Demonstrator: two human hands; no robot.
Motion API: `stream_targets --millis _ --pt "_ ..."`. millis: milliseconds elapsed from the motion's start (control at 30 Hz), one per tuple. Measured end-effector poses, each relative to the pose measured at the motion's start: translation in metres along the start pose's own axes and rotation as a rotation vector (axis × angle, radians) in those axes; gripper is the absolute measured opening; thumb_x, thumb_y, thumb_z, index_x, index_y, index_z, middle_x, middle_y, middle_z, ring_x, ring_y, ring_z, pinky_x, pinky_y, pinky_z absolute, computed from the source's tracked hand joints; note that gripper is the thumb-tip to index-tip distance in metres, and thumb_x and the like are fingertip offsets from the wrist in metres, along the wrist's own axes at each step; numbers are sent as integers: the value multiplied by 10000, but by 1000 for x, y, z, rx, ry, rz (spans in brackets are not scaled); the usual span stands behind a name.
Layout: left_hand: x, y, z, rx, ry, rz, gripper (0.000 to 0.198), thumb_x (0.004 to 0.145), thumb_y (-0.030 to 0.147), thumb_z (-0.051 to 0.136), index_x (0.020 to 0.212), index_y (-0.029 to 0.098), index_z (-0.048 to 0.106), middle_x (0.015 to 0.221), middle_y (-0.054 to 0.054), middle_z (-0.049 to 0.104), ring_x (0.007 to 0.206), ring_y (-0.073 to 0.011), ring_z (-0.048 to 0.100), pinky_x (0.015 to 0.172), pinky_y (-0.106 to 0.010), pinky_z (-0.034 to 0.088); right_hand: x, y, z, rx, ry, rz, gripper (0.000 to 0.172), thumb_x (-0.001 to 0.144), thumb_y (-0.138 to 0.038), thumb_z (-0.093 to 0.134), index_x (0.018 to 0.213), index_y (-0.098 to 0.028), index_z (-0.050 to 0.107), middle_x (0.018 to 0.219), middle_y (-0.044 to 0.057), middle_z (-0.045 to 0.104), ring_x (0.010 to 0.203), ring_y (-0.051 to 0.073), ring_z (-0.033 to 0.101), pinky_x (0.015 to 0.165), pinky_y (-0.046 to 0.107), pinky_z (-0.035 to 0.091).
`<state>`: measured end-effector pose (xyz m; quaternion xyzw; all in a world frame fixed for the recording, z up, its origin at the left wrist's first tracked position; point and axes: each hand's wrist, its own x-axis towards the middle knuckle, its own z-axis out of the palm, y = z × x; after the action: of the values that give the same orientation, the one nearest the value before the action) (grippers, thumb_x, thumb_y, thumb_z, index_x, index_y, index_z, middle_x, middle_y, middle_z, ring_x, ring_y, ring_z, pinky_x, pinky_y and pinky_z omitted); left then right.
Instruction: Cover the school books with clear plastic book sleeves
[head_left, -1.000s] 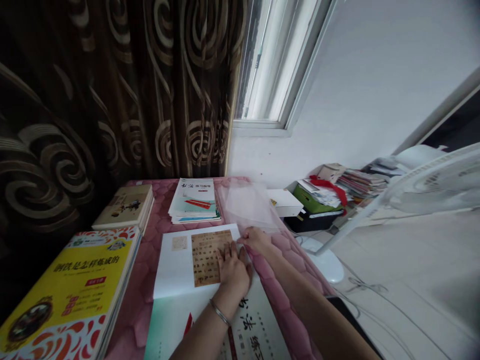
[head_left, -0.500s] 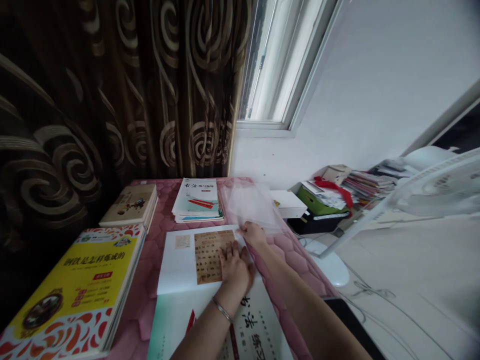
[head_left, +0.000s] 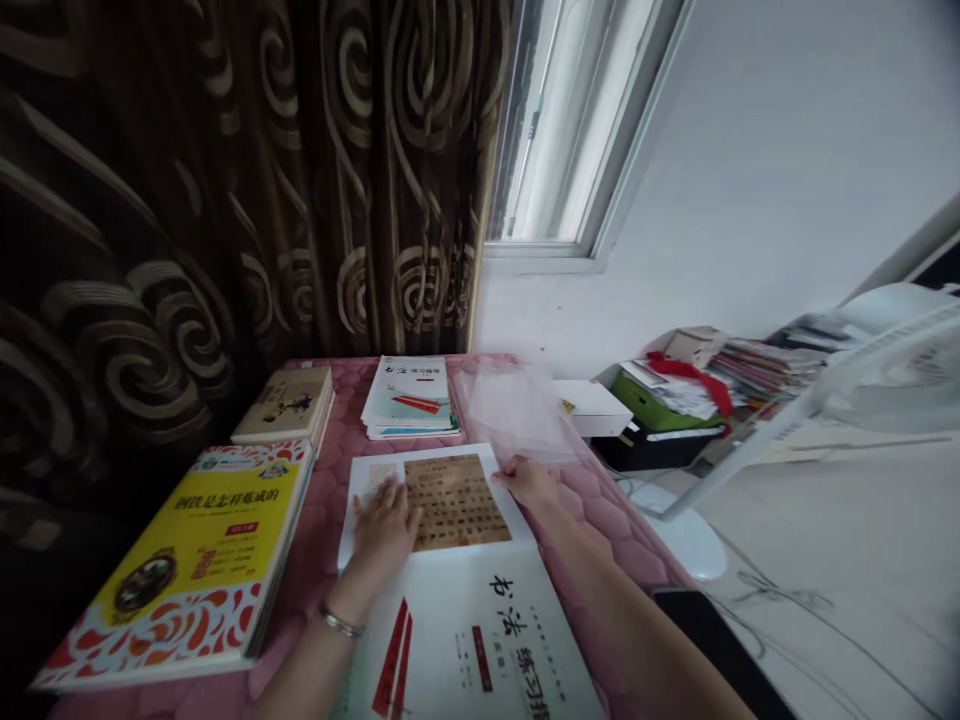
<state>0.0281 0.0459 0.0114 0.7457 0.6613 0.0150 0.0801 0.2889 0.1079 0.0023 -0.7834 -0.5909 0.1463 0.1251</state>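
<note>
A calligraphy workbook [head_left: 442,600] with a pale cover and red print lies on the pink quilted cover, its far part showing a white page with a brown picture of old script [head_left: 457,500]. My left hand [head_left: 384,530], fingers spread, rests flat on that page beside the picture's left edge. A silver bracelet [head_left: 343,622] circles the left wrist. At the page's right edge, my right hand [head_left: 531,482] has its fingers pinched together on the margin. Just behind is a small stack of similar workbooks [head_left: 411,395], and a clear plastic sheet [head_left: 517,415] lies right of it.
Left are a thick yellow book [head_left: 217,540] and a tan boxed book [head_left: 285,403]. A white box [head_left: 594,405] stands beyond the bed's right edge. A white fan [head_left: 694,500] stands on the floor among cables, near piled papers [head_left: 667,395]. A dark flat object [head_left: 712,640] is at lower right.
My left hand has slid left across the page, from the brown picture's right side to its left edge, uncovering the picture. My right hand stays at the right edge. The view has shifted slightly.
</note>
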Motion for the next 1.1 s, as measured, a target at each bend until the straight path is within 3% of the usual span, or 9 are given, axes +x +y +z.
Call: stream_targets --millis 100,200,300,433,533,600,767,867,1100 --pt "-14 -38 -5 51 -10 -91 539 974 360 229 1476 217 366 1593 -54 219 1454 -267 254 1142 -625 162 -2 0 1 5 -6 11 222 805 -413 662 900 -218 706 930 75 746 938 256 672 753 317 412" --pt "-21 -53 -5 48 -43 -132 554 977 368 214 1495 203 321 1603 -67 177 1468 -253 218 1149 -606 166 -4 -2 1 7 -7 22 235 815 -415 652 907 -206 706 950 102 744 959 278 669 766 339 414" --pt "-14 -47 -4 58 -51 -150 570 965 401 258 1470 161 371 1589 -128 220 1468 -283 210 1138 -634 151 -6 -6 3 1 -3 24 230 826 -388 645 919 -186 703 985 129 739 981 287 664 781 353 412" --pt "15 -21 -6 64 105 -35 515 928 320 366 1389 126 490 1535 -178 350 1453 -292 253 1170 -588 56 -7 -12 6 -14 8 15 194 843 -322 622 952 -180 697 1013 130 734 1010 277 657 811 355 407" --pt "40 -5 -7 -22 9 180 573 925 315 372 1474 150 367 1575 -109 286 1467 -242 220 1193 -490 126 -6 -13 7 -11 -3 32 194 846 -319 619 961 -185 697 1016 118 737 994 267 665 794 341 418" --pt "50 -5 -5 -37 -54 217 594 936 368 353 1492 162 333 1581 -81 275 1466 -231 224 1195 -451 158 -6 -12 7 -3 -9 42 182 838 -327 629 942 -194 699 1009 102 741 989 263 668 782 330 424" --pt "51 -49 -5 -12 -39 26 626 959 386 259 1516 99 244 1592 -160 187 1482 -286 151 1167 -587 101 -4 -10 7 24 -8 42 153 832 -321 636 913 -211 703 987 83 744 983 249 673 759 298 431" --pt "48 -71 -6 -5 -31 -96 615 957 375 266 1517 124 245 1601 -144 157 1487 -273 125 1162 -594 104 -3 -9 7 43 -22 44 160 824 -306 644 917 -193 708 989 102 742 956 245 683 716 280 435" --pt "58 -55 -2 -41 33 -232 547 941 250 308 1471 124 356 1592 -168 220 1478 -293 156 1145 -591 167 1 -11 5 71 -22 66 217 798 -302 647 940 -152 715 1018 159 733 987 294 681 687 289 455"
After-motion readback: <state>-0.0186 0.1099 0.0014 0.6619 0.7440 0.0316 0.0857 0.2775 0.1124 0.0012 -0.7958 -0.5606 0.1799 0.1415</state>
